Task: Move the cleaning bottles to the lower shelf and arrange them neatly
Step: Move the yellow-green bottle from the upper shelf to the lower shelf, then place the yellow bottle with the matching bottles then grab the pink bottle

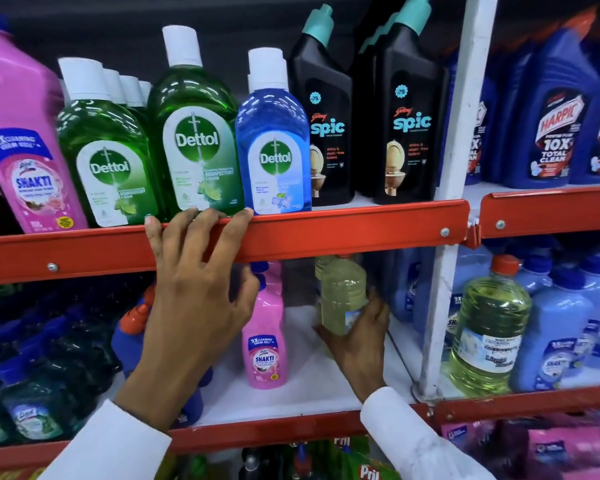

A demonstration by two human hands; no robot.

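My left hand (pixel 194 282) rests on the red front rail of the upper shelf (pixel 343 233), fingers spread over its edge just below the green and blue Dettol bottles (pixel 194 133). My right hand (pixel 357 337) is inside the lower shelf (pixel 291 393), gripping a pale yellow clear bottle (pixel 342 292) near its base; the bottle is upright and its top is hidden behind the rail. A small pink Shakti bottle (pixel 265 341) stands on the white lower shelf just left of it.
Black Spic bottles (pixel 409 116) and a large pink Shakti bottle (pixel 25 143) share the upper shelf. A white upright post (pixel 444 237) divides the bays. To the right stand blue Harpic bottles (pixel 555 109), a large yellow bottle (pixel 489 337) and several light blue bottles. Dark bottles fill the lower left.
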